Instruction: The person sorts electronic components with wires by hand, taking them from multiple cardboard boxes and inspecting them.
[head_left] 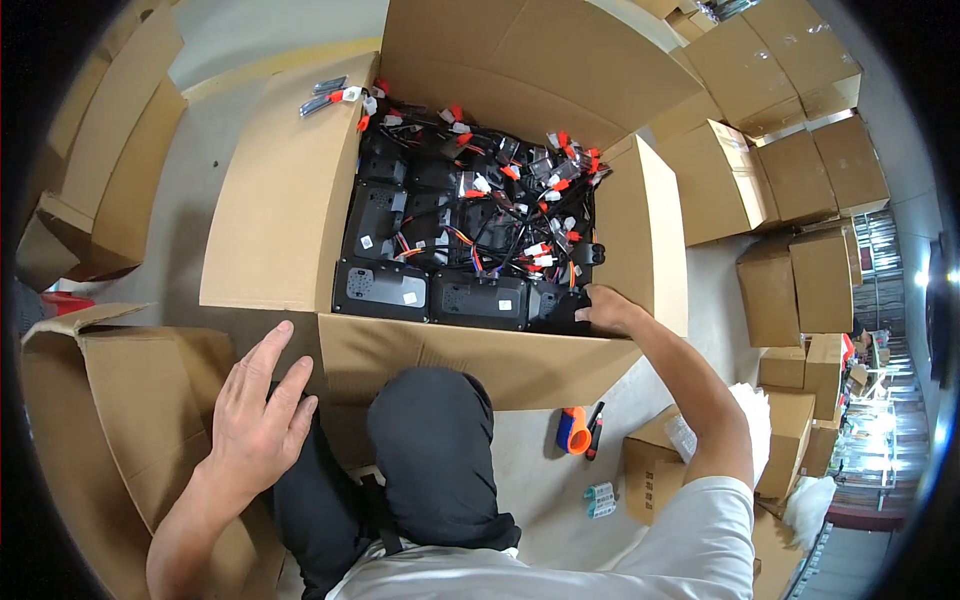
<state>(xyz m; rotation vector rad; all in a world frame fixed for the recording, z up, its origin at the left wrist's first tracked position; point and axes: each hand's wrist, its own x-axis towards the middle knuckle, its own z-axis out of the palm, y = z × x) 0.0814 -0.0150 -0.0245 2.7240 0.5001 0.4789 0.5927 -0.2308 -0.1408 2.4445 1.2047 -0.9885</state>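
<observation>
A large open cardboard box [480,352] stands before my knees, packed with black box-shaped electronic devices [478,298] in rows. Bundles of wires with red and white connectors [520,205] lie tangled over them. At the near right corner, my right hand [610,308] reaches inside, thumb and fingers closed on the end of a black device [555,306]; some fingertips are hidden by it. My left hand [262,415] hovers left of my knee, near the box's left front corner, its fingers spread and nothing in it.
An orange and blue tape dispenser [573,431] lies on the floor beside a dark, red-marked tool [595,432] and a teal roll [600,500]. An open carton [150,390] stands at my left. Stacked cartons [790,180] line the right side; a smaller box [650,470] sits by my right elbow.
</observation>
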